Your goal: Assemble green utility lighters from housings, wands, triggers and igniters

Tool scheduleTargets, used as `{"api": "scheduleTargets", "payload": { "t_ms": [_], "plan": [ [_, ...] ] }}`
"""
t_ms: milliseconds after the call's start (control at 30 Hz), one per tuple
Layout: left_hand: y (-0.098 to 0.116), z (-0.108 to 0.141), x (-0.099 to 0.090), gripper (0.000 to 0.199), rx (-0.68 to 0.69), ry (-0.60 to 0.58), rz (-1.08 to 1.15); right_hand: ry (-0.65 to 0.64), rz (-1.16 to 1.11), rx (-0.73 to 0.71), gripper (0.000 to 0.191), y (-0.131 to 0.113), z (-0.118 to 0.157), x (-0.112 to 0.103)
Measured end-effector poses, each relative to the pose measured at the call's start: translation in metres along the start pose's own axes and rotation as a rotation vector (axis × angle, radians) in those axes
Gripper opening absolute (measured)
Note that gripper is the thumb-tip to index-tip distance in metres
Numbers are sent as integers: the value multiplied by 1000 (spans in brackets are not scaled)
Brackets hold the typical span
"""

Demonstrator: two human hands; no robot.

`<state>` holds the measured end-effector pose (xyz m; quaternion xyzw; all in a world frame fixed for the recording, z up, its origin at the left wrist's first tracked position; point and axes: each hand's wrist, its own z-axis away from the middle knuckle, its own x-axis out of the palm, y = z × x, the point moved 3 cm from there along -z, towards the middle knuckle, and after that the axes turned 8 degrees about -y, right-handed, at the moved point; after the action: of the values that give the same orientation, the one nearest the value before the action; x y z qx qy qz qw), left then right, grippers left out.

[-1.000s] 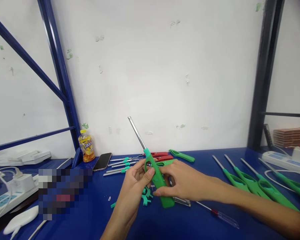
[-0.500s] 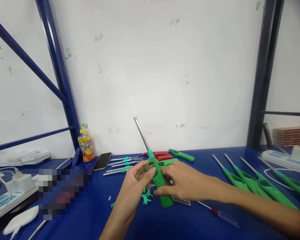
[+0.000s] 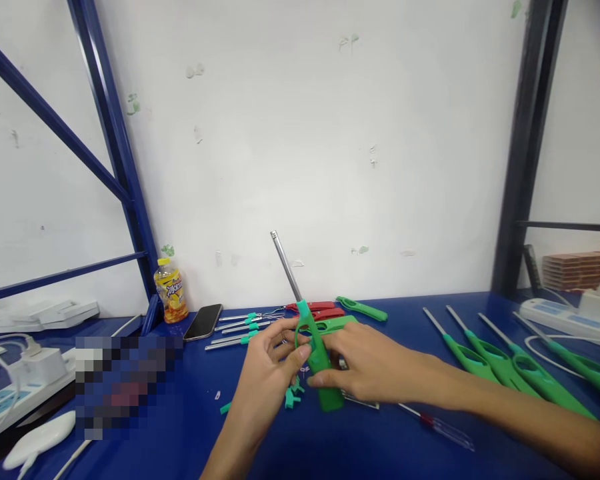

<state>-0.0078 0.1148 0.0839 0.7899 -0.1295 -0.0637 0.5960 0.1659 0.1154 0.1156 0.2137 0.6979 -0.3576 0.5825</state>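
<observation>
A green long-nosed gas lighter (image 3: 327,393) is held upright over the blue table, its metal tube tilted to the upper left. My right hand (image 3: 375,365) is closed around the handle from the right. On the left side, my left hand (image 3: 267,373) pinches the lighter near its trigger opening, thumb on the front. Below and between my hands lie small teal trigger pieces (image 3: 291,400). Behind them are several metal tubes with teal collars (image 3: 233,340), red lighter shells (image 3: 320,311) and a green shell (image 3: 363,309).
Several green lighters (image 3: 517,373) lie in a row at the right. A screwdriver (image 3: 447,433) with a clear handle rests in front of my right forearm. Toward the back left are a phone (image 3: 203,322) and a drink bottle (image 3: 171,293). Power strips (image 3: 570,313) with cables lie at both sides.
My left thumb and fingers have shifted slightly down and left at the trigger area. The lighter stays in both hands at nearly the same tilt; the view has moved a little.
</observation>
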Motion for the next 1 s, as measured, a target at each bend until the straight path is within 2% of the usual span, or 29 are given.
{"api": "scheduleTargets", "payload": {
  "t_ms": [200, 367, 500, 567, 733, 867, 1000],
  "plan": [
    [2, -1, -2, 53, -5, 21, -40, 13, 52, 7, 46, 1, 0, -1],
    [-2, -7, -10, 63, -36, 32, -149, 56, 79, -24, 62, 3, 0, -7],
    [-13, -14, -18, 66, -19, 28, -198, 42, 41, 28, 57, 3, -2, -11],
    [-16, -16, -18, 68, -19, -11, -195, 39, 32, 27, 59, 1, -1, -13],
    [-10, -17, -13, 69, -37, -104, -200, 34, -9, 5, 70, 1, 3, -14],
    [1, -12, -3, 67, -10, -92, -206, 27, -43, 12, 70, 1, 1, -19],
    [1, -8, 6, 65, -19, -110, -230, 38, -31, 81, 66, 5, 6, -26]
  ]
}}
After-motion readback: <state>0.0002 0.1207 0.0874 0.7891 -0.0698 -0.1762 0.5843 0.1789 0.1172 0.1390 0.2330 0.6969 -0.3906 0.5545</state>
